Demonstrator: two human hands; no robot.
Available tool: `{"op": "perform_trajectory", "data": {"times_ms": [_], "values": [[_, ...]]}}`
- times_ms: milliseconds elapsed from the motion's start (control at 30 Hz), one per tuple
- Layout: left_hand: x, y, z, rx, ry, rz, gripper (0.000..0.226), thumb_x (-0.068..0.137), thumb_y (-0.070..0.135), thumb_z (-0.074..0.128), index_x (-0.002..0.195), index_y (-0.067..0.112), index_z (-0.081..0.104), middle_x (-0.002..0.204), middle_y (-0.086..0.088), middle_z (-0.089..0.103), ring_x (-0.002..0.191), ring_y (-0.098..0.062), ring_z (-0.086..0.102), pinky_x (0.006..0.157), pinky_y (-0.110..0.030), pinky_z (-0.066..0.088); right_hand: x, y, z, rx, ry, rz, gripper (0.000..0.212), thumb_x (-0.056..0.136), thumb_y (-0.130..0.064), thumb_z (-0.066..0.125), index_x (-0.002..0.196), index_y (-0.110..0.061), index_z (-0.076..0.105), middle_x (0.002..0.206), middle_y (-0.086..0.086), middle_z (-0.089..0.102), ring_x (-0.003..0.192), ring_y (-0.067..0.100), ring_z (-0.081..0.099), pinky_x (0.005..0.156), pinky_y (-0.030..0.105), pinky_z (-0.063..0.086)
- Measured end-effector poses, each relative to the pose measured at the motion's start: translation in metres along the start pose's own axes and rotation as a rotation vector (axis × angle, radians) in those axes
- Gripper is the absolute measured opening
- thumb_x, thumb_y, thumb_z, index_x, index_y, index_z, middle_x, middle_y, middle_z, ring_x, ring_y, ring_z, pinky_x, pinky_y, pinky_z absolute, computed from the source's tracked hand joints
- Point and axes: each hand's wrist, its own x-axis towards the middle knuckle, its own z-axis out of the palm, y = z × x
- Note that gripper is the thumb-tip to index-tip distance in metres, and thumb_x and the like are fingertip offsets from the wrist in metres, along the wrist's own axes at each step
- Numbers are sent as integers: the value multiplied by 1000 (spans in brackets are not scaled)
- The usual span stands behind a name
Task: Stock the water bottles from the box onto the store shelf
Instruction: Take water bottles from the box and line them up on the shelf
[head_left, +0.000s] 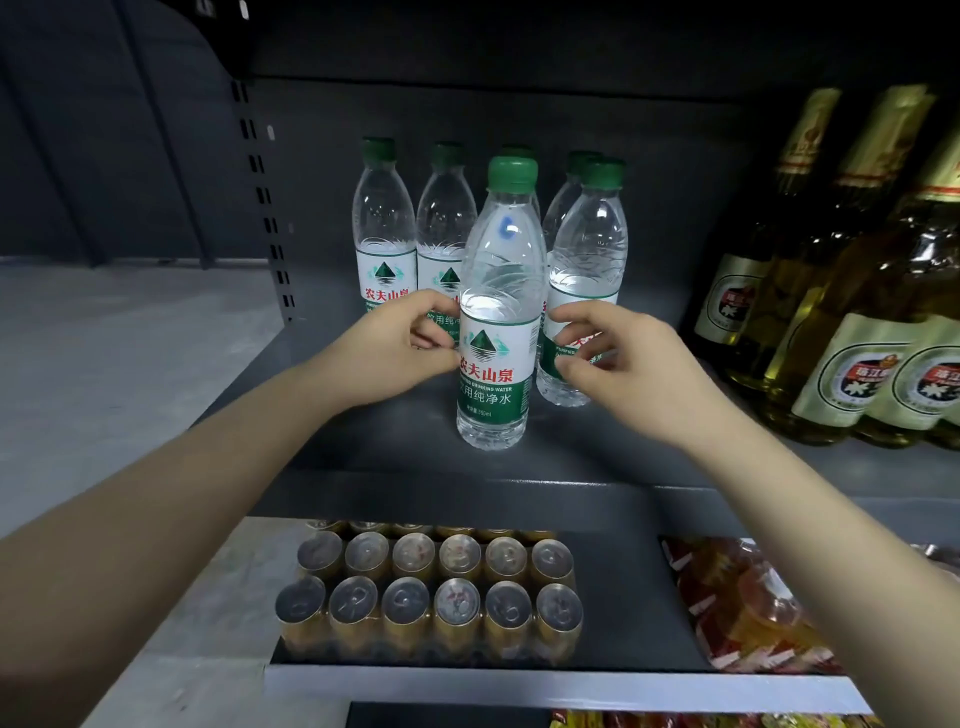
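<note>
Front bottle (497, 312): upright on the dark shelf (363, 447), green cap, label facing out; it is the landmark for the rest.
Left hand (395, 348): at the front bottle's left side, level with the label; fingers curled, tips at or against the label edge. Whether they truly pinch it or only touch it I cannot tell.
Right hand (618, 364): at the bottle's right side, fingers curled toward it; the fingertips seem just short of the label, and contact is unclear.
Back bottles (384, 228): five stand behind the front bottle, two to its left rear, one almost wholly hidden straight behind it with only the cap top showing, two to its right rear; the hands cover their lower labels.
Beer bottles (852, 322): right of the front bottle, well apart, amber glass, cut off by the frame edge.
Cans (431, 592): shrink-wrapped pack on the lower shelf, below the front bottle; the rear row is hidden under the shelf lip.
Snack bags (748, 608): lower right of the bottle, blurred, print unreadable.
</note>
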Motion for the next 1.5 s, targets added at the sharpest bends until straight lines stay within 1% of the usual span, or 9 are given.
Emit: {"op": "perform_trajectory", "data": {"times_ms": [233,367,467,567,733,867,1067,1233,1500], "values": [[8,-4,3,13,-55,70,39,83,-1,61,88,36,48,86,5,63,81,-10,61,79,-11,47,-10,-5,8,-29,-33,-18,43,82,-7,60,122,-21,56,95,-12,59,87,16,61,81,30,51],[8,-4,3,-42,-66,102,41,84,-10,52,90,30,51,100,-13,64,88,-18,59,83,-20,49,-12,-9,9,-44,-63,-57,38,82,-3,57,108,-30,57,87,-29,54,88,17,61,80,32,51],[6,-6,3,-79,-68,127,42,82,-17,46,90,24,51,102,-26,56,90,-25,51,84,-30,42,-10,-10,10,-95,-97,-72,42,81,-6,55,119,-25,57,100,-9,63,89,15,60,81,37,52],[3,-11,2,-92,-40,133,42,82,-18,45,87,23,49,91,-12,58,88,-20,56,79,-19,44,-5,-10,12,-115,-110,-63,45,80,-6,54,123,-23,55,103,-4,63,89,14,59,83,39,52],[-6,-14,-4,-93,-18,118,42,81,-19,45,88,21,50,82,5,55,75,1,58,68,-7,45,1,-15,14,-114,-158,-66,45,78,-1,52,119,-20,57,88,-22,55,83,15,58,80,32,51],[-11,-15,-8,-86,0,104,42,83,-13,49,91,28,49,98,-2,60,84,-6,59,79,-12,48,7,-16,14,-116,-153,-50,43,78,0,50,114,-20,61,92,-9,61,84,16,61,78,28,49],[-12,-14,-4,-9,29,61,38,79,6,68,90,35,46,94,3,61,85,-9,58,82,-17,46,6,-11,9,-148,-152,-24,42,82,-2,54,120,-19,57,99,-3,60,85,16,57,82,28,48],[-16,-11,7,170,35,-15,46,72,21,78,104,20,46,96,-2,60,88,-16,59,87,-30,50,-2,4,1,-224,-169,30,31,82,-5,57,111,-14,63,91,-3,61,84,21,59,78,22,45],[-17,-11,24,379,98,-87,55,68,39,79,104,14,46,87,2,62,85,-17,61,85,-45,51,-14,24,-14,-367,-232,85,27,80,-5,59,106,-12,65,87,3,65,82,21,61,81,29,49]]}}
